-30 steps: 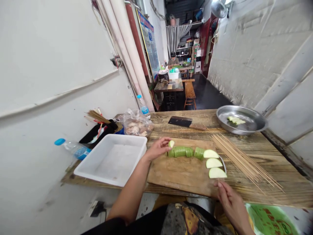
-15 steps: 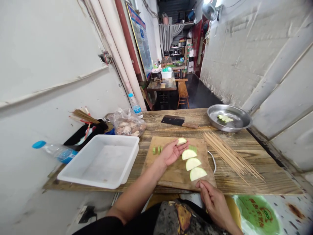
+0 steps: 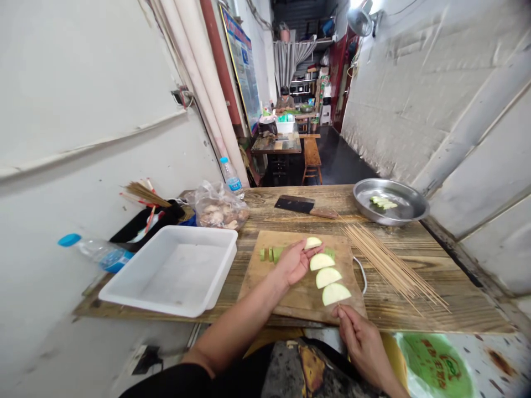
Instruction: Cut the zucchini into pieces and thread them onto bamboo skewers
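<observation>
A wooden cutting board (image 3: 290,296) lies on the wooden table. My left hand (image 3: 293,261) rests on it, fingers out flat, its fingertips touching a pale vegetable slice (image 3: 312,242). Three more half-round slices (image 3: 327,276) lie in a row to the right. Small green chunks (image 3: 269,254) sit left of the hand. My right hand (image 3: 362,345) is at the board's near edge, fingers curled in a pinch on a thin bamboo skewer. A fan of bamboo skewers (image 3: 390,265) lies right of the board.
A white plastic tray (image 3: 174,271) stands left of the board. A cleaver (image 3: 305,206) and a metal bowl (image 3: 390,202) with green pieces sit at the back. A bag of mushrooms (image 3: 218,210) and water bottles are on the left. A person sits far down the corridor.
My left hand moved right along the board with a slice, from the green chunks to the top of the row of pale slices. The right hand stayed at the board's near edge.
</observation>
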The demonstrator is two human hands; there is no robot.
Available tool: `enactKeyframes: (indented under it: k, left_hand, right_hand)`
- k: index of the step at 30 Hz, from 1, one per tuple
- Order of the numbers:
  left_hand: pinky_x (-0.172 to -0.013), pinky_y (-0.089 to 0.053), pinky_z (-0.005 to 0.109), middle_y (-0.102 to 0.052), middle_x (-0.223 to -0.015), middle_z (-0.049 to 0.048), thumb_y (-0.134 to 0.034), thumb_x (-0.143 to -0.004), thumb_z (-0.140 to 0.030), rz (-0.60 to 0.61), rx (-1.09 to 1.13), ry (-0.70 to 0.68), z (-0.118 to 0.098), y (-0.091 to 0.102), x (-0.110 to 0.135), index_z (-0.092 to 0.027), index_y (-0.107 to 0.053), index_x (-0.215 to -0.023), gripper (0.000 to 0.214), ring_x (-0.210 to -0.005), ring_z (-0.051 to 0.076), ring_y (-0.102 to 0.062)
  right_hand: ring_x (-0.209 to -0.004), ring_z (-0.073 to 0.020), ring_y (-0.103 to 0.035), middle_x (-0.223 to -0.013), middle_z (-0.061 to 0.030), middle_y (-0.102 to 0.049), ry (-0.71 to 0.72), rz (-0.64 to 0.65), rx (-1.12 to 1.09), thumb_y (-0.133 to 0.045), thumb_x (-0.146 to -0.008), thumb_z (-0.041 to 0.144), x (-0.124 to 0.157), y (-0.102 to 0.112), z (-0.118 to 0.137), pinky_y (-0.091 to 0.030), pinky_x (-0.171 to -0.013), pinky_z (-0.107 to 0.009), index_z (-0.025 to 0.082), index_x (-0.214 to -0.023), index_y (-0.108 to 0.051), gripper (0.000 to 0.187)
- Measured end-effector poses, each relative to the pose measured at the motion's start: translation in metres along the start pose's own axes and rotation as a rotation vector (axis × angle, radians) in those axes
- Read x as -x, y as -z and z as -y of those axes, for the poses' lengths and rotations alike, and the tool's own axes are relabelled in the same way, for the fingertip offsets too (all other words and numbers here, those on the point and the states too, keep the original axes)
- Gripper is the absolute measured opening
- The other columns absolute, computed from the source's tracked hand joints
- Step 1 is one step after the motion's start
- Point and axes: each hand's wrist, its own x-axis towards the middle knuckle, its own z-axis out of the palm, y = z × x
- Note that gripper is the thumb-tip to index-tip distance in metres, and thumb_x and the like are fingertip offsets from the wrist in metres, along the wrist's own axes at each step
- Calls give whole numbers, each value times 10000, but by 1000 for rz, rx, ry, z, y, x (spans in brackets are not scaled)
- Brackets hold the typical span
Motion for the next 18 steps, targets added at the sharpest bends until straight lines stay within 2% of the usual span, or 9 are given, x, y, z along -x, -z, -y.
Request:
enactKeyframes:
  k: [4, 11, 15, 18]
  left_hand:
    - [-869, -531, 349, -683, -1010, 207, -406, -927, -158, 11, 5, -19, 2, 2, 0, -55, -597, -926, 217, -936, 229, -678]
    - [-869, -526, 347, -685, -992, 206, -452, -895, -118, 18, -6, -95, 5, 1, 3, -63, -591, -918, 152, -925, 234, -680]
    - [-816, -542, 332, -695, -960, 166, -449, -884, -110, 40, -32, -102, 5, -1, 4, -80, -594, -989, 181, -903, 223, -683]
    - [-764, -551, 326, -693, -954, 149, -488, -866, -122, 42, -58, -111, 5, -4, 4, -95, -606, -974, 162, -925, 238, -676]
  right_hand:
    - [-448, -121, -502, -524, 28, -518, 2, 0, 22, -388, -931, 400, 0, 0, 1, -419, -465, -211, 187, -810, -607, 328]
    - [-457, -124, -507, -545, 15, -548, -19, -3, 19, -392, -927, 411, 1, 0, 2, -410, -449, -213, 182, -818, -614, 337]
    - [-444, -125, -484, -523, 25, -515, -14, -9, 18, -390, -926, 420, 0, -1, 5, -402, -443, -219, 187, -807, -610, 342]
    - [-424, -121, -452, -492, 42, -463, -12, -6, 22, -381, -929, 421, 0, 0, 5, -387, -431, -218, 194, -790, -597, 342]
